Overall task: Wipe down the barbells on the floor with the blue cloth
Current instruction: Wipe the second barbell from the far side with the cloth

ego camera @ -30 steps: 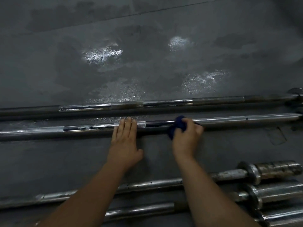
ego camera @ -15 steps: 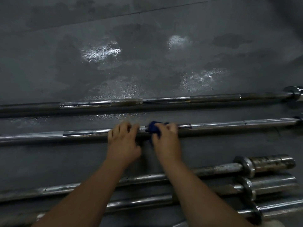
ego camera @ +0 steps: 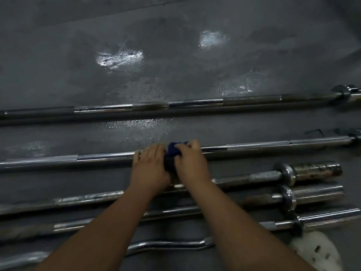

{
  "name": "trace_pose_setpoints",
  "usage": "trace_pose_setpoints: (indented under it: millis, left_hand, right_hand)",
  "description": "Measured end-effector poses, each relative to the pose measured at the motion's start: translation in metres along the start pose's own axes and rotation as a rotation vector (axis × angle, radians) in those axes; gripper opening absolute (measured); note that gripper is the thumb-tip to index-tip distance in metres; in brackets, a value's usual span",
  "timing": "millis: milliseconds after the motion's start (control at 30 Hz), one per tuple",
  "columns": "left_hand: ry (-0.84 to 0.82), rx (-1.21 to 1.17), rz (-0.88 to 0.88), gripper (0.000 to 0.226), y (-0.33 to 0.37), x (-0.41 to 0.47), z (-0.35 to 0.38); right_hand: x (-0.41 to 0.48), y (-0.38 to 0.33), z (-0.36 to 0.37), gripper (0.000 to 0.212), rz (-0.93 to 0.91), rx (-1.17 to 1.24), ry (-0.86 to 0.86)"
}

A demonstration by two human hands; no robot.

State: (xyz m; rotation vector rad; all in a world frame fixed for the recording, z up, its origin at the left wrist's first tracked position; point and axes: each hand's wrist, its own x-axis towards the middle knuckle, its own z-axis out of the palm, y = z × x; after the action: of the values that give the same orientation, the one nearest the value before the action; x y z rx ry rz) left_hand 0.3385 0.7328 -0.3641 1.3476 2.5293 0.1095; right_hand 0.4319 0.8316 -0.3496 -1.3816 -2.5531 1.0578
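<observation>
On the grey floor point(ego camera: 175, 75), which was marked with wet, shiny patches point(ego camera: 119, 58), several barbells were laid roughly parallel, running from left to right. The second barbell point(ego camera: 254, 148) from the far side was held by both hands, which were set close together near the middle of its shaft. The left hand point(ego camera: 149, 171) was laid over the shaft, with its fingers curled down onto it. Just to its right, the blue cloth point(ego camera: 173, 151) was bunched against the same shaft and wedged between the two hands. It was gripped by the right hand point(ego camera: 190, 165), whose fingers were closed over its top. The far barbell point(ego camera: 195, 103) was left apart beyond them. Nearer the person, three barbells point(ego camera: 316, 170) with thick, stained sleeves were lined up beneath the forearms. A curl bar point(ego camera: 172, 244) was placed nearer still, and a white perforated shoe point(ego camera: 316, 251) was seen at the lower right corner.
</observation>
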Motion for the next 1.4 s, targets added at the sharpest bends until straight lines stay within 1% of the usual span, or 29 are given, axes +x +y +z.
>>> trace_pose_setpoints:
  millis: [133,167,200,267,333,367,400,467,533,567,600,633,667,767,800,833,867,933,967,1000,1033,1100,1167,1233,1267,1300,1333,1367,1400]
  left_hand:
    - [-0.103,0.041,-0.022,0.068,0.003,-0.005,-0.008]
    - [-0.116,0.045,-0.028,0.066,0.005,-0.005,-0.008]
    - [-0.131,0.049,-0.033,0.065,0.006,-0.005,-0.008]
    - [-0.135,0.045,-0.054,0.061,0.009,-0.008,-0.007]
    - [-0.103,0.048,-0.059,0.062,0.011,-0.016,-0.001]
    - [-0.095,0.036,-0.061,0.069,0.012,-0.022,0.003]
    - [-0.102,0.013,-0.056,0.077,0.013,-0.029,0.008]
    - [-0.136,-0.067,-0.045,0.089,0.014,-0.037,0.017]
    - [-0.146,-0.124,-0.053,0.088,0.012,-0.034,0.021]
    - [-0.143,-0.125,-0.048,0.088,0.011,-0.031,0.022]
    - [-0.143,-0.119,-0.044,0.088,0.009,-0.029,0.023]
    - [-0.147,-0.115,-0.044,0.088,0.008,-0.026,0.025]
    - [-0.157,-0.108,-0.048,0.089,0.006,-0.020,0.025]
    - [-0.188,-0.111,-0.052,0.093,0.002,0.012,0.014]
    - [-0.187,-0.147,-0.053,0.092,0.000,0.024,0.006]
    - [-0.164,-0.191,-0.055,0.090,-0.002,0.033,-0.001]
    - [-0.117,-0.221,-0.055,0.087,-0.006,0.036,-0.006]
    - [-0.031,-0.179,-0.023,0.085,-0.012,0.031,-0.005]
    - [-0.031,-0.129,0.001,0.087,-0.014,0.026,-0.001]
    - [-0.044,-0.091,0.015,0.090,-0.015,0.023,0.003]
    - [-0.057,-0.071,0.011,0.093,-0.015,0.025,0.008]
    - [-0.056,-0.061,-0.020,0.096,-0.013,0.038,0.012]
    - [-0.057,-0.047,-0.021,0.097,-0.013,0.049,0.008]
    - [-0.068,-0.038,-0.015,0.097,-0.015,0.056,0.005]
    - [-0.065,-0.039,-0.015,0.097,-0.016,0.059,0.004]
    - [-0.053,-0.044,-0.016,0.097,-0.017,0.062,0.003]
    - [-0.042,-0.047,-0.015,0.097,-0.017,0.064,0.003]
    - [-0.041,-0.048,-0.011,0.097,-0.017,0.066,0.003]
    - [-0.041,-0.049,-0.013,0.097,-0.017,0.067,0.005]
  right_hand:
    - [0.005,0.065,-0.053,0.024,0.297,-0.060,0.219]
    - [0.004,0.070,-0.057,0.022,0.349,-0.065,0.235]
    - [0.003,0.067,-0.054,0.022,0.361,-0.083,0.231]
    - [-0.005,0.048,-0.035,0.025,0.251,-0.122,0.181]
    - [-0.014,0.030,-0.016,0.030,0.066,-0.115,0.090]
    - [-0.016,0.028,-0.014,0.032,0.008,-0.107,0.044]
    - [-0.015,0.032,-0.016,0.033,-0.011,-0.101,0.022]
    - [-0.009,0.050,-0.028,0.033,0.060,-0.097,0.083]
    - [-0.003,0.071,-0.042,0.030,0.185,-0.105,0.229]
    - [-0.002,0.076,-0.046,0.029,0.242,-0.100,0.274]
    - [-0.002,0.076,-0.044,0.029,0.276,-0.096,0.288]
    - [-0.004,0.068,-0.040,0.031,0.266,-0.093,0.279]
    - [-0.005,0.057,-0.031,0.035,0.206,-0.092,0.249]
    - [-0.003,0.031,-0.004,0.045,-0.115,-0.077,0.098]
    - [0.005,0.033,-0.005,0.047,-0.169,-0.085,0.085]
    - [0.015,0.039,-0.012,0.046,-0.153,-0.077,0.119]
    - [0.023,0.051,-0.021,0.045,-0.079,-0.043,0.181]
    - [0.036,0.079,-0.049,0.041,0.149,0.077,0.315]
    - [0.040,0.088,-0.059,0.037,0.244,0.139,0.371]
    - [0.045,0.091,-0.061,0.034,0.298,0.183,0.414]
    - [0.051,0.083,-0.057,0.032,0.303,0.194,0.444]
    - [0.064,0.052,-0.031,0.036,0.186,0.117,0.417]
    - [0.066,0.018,-0.004,0.043,-0.002,0.053,0.289]
    - [0.066,0.012,0.005,0.048,-0.151,0.043,0.195]
    - [0.068,0.021,0.001,0.049,-0.160,0.074,0.212]
    - [0.068,0.031,-0.008,0.049,-0.094,0.118,0.272]
    - [0.068,0.045,-0.013,0.047,0.054,0.170,0.366]
    - [0.071,0.055,-0.019,0.043,0.277,0.266,0.470]
    - [0.077,0.059,-0.019,0.040,0.530,0.428,0.555]
